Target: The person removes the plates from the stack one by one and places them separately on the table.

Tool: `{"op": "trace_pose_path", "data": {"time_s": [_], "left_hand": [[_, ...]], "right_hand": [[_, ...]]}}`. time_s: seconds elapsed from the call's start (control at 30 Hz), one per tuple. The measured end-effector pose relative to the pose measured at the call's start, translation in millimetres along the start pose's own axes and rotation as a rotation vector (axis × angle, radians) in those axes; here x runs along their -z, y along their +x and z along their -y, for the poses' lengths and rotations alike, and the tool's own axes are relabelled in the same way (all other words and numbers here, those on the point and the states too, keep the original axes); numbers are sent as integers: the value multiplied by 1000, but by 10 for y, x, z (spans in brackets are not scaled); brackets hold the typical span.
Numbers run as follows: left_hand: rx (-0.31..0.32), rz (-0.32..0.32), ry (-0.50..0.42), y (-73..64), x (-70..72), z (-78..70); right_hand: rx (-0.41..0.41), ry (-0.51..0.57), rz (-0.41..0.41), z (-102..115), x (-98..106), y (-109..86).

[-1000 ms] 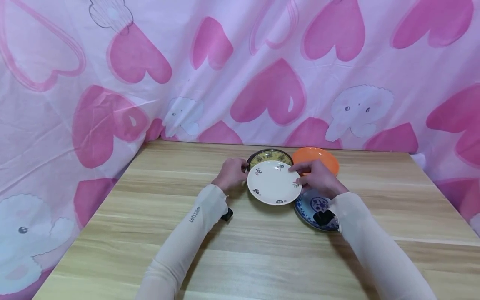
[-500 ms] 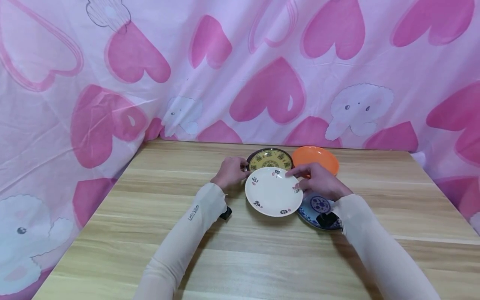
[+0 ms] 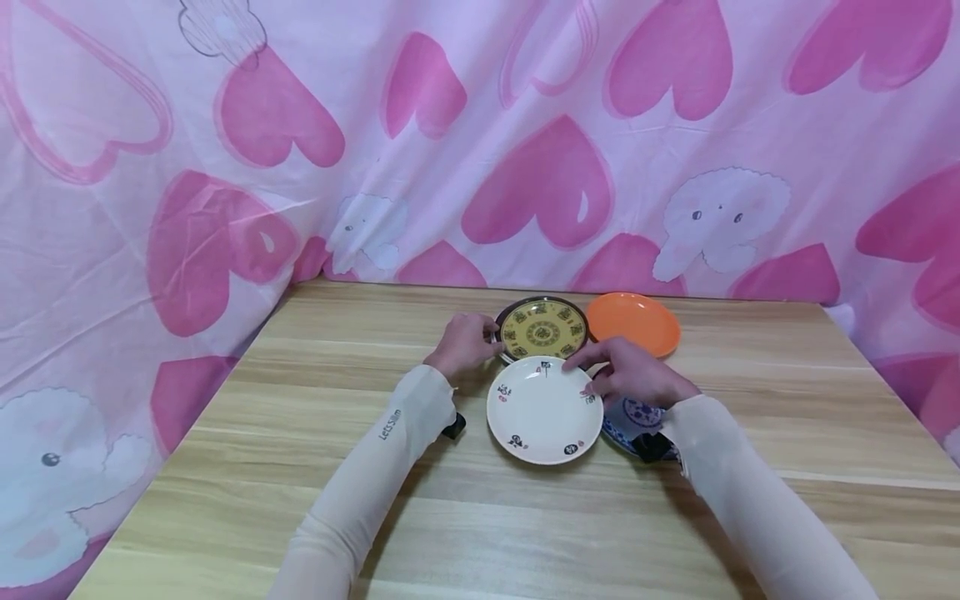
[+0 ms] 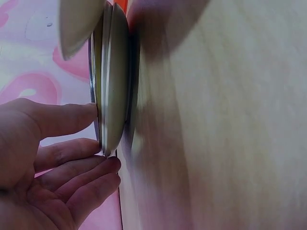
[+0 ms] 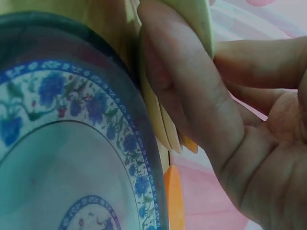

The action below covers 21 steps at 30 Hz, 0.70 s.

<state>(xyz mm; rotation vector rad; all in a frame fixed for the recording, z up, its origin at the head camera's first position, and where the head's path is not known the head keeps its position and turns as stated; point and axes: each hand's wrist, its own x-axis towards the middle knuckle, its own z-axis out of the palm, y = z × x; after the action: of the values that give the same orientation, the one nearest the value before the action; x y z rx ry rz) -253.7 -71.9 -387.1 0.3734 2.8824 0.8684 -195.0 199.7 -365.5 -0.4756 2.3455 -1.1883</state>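
A white plate [image 3: 543, 412] with small dark motifs near its rim is pinched at its upper right edge by my right hand [image 3: 633, 375]. In the right wrist view its pale edge [image 5: 199, 21] lies between the thumb and fingers. My left hand [image 3: 463, 343] grips the left edge of a stack topped by a yellow plate [image 3: 543, 329] with a dark rim. In the left wrist view, pale plate edges [image 4: 115, 91] lie beneath that top plate, and the fingers [image 4: 93, 187] curl at the rim. The white plate is apart from the stack there.
A blue-and-white patterned plate [image 3: 626, 425] lies partly under the right hand and wrist. Behind it is an orange plate [image 3: 632, 323]. The wooden table [image 3: 480, 525] ends at a pink curtain [image 3: 525, 167] with hearts.
My right hand has drawn the white plate toward me, away from the yellow plate, uncovering more of it. The left hand has stayed at the stack's edge.
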Motion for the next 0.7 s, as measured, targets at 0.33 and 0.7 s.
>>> {"op": "trace_pose_path", "data": {"time_s": [0.33,0.7], "left_hand": [[7,-2,-9,-4,8,-6],[14,-2,-40,-11,-8,-7]], "right_hand": [[25,-4,64,11,-107,40],[12,-74,41,14,-241,87]]}}
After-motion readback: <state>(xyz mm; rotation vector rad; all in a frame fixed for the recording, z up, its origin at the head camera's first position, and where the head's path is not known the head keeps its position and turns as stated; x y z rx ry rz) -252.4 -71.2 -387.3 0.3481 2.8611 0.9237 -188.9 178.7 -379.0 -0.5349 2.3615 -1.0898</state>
